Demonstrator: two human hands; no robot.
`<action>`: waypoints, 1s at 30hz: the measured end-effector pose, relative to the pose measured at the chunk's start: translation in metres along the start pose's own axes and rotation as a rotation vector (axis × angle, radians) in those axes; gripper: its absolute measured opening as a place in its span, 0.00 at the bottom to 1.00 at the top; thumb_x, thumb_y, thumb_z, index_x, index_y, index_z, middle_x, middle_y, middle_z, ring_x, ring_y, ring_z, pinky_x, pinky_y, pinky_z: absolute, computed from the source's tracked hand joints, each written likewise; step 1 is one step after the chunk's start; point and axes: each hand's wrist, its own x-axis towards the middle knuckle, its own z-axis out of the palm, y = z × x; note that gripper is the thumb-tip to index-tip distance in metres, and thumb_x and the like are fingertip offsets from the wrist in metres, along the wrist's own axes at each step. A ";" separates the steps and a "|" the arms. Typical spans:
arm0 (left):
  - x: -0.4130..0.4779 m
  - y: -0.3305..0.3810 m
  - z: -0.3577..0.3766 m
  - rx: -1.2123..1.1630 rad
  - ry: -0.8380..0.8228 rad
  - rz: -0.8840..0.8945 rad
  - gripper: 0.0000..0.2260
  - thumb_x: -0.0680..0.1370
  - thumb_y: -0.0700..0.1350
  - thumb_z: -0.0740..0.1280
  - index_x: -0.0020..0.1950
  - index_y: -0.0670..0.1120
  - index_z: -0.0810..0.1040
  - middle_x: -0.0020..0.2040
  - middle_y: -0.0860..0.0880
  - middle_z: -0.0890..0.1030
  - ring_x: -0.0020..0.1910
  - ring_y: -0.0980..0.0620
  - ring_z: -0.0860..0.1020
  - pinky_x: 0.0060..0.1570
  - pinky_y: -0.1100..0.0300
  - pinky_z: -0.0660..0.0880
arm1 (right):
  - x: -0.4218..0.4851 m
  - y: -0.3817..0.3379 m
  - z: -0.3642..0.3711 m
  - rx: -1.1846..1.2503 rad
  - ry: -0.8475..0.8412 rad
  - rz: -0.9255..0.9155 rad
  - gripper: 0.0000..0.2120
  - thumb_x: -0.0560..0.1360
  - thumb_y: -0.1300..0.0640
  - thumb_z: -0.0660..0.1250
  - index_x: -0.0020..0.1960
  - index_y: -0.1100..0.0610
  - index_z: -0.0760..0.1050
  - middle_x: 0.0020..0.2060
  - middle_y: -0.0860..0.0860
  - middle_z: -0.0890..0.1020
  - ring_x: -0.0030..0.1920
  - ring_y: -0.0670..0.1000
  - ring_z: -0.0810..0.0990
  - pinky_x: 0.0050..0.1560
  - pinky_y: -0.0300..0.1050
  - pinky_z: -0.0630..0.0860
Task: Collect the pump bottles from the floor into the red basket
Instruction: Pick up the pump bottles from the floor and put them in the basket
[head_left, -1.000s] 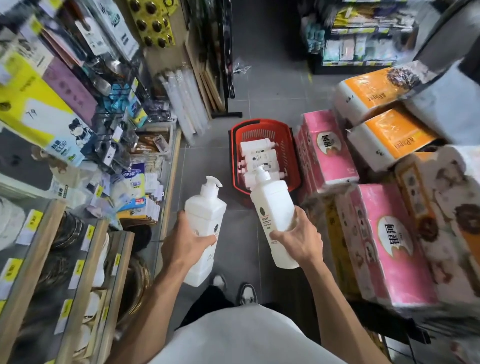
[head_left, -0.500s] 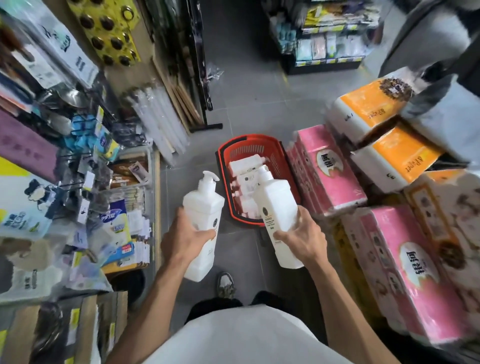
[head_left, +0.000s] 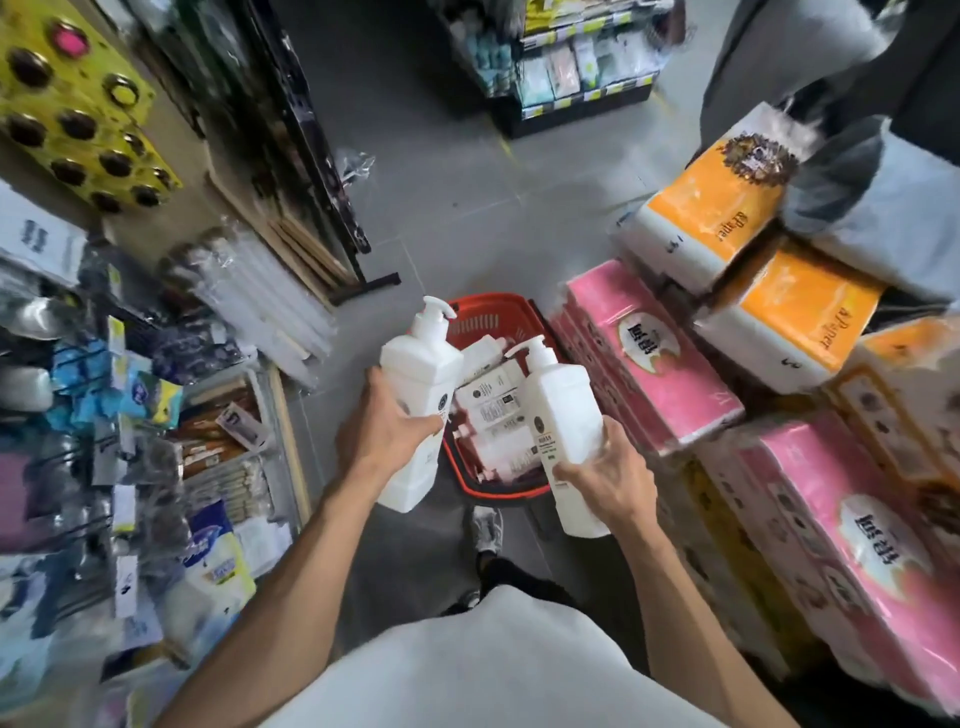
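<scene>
The red basket (head_left: 491, 310) stands on the grey floor in the aisle, with several white pump bottles (head_left: 491, 400) lying inside. My left hand (head_left: 382, 431) grips a white pump bottle (head_left: 418, 374) upright over the basket's left edge. My right hand (head_left: 605, 475) grips a second white pump bottle (head_left: 558, 405) over the basket's right side, pump pointing away from me. Both bottles hide part of the basket.
Pink tissue packs (head_left: 644, 358) and orange paper packs (head_left: 711, 208) are stacked close on the right. A shelf of packaged goods (head_left: 130, 395) lines the left, with a black rack foot (head_left: 363, 283) beyond. My shoe (head_left: 487, 527) is just behind the basket. A further shelf (head_left: 571, 67) closes the aisle.
I have stepped closer, so the basket now lies directly under both hands. Both bottles have moved forward over it, and the left one has swung toward the basket.
</scene>
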 end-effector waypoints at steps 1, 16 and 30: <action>0.012 0.007 0.001 0.000 -0.002 0.010 0.30 0.65 0.54 0.79 0.56 0.52 0.62 0.49 0.51 0.79 0.46 0.43 0.79 0.48 0.50 0.77 | 0.009 -0.003 0.000 0.012 0.005 0.012 0.33 0.64 0.48 0.77 0.66 0.46 0.66 0.51 0.47 0.80 0.49 0.55 0.80 0.51 0.51 0.76; 0.156 0.064 0.027 0.055 -0.282 0.134 0.36 0.63 0.51 0.81 0.63 0.52 0.64 0.54 0.52 0.78 0.49 0.44 0.79 0.48 0.50 0.74 | 0.089 -0.040 0.025 0.234 0.111 0.303 0.37 0.64 0.48 0.77 0.69 0.45 0.66 0.54 0.47 0.79 0.54 0.53 0.78 0.56 0.53 0.76; 0.289 0.091 0.101 0.286 -0.627 0.360 0.33 0.63 0.52 0.82 0.59 0.56 0.64 0.50 0.55 0.79 0.50 0.45 0.80 0.53 0.45 0.78 | 0.106 -0.059 0.127 0.594 0.430 0.839 0.34 0.64 0.51 0.76 0.65 0.42 0.65 0.53 0.44 0.78 0.53 0.52 0.76 0.50 0.50 0.72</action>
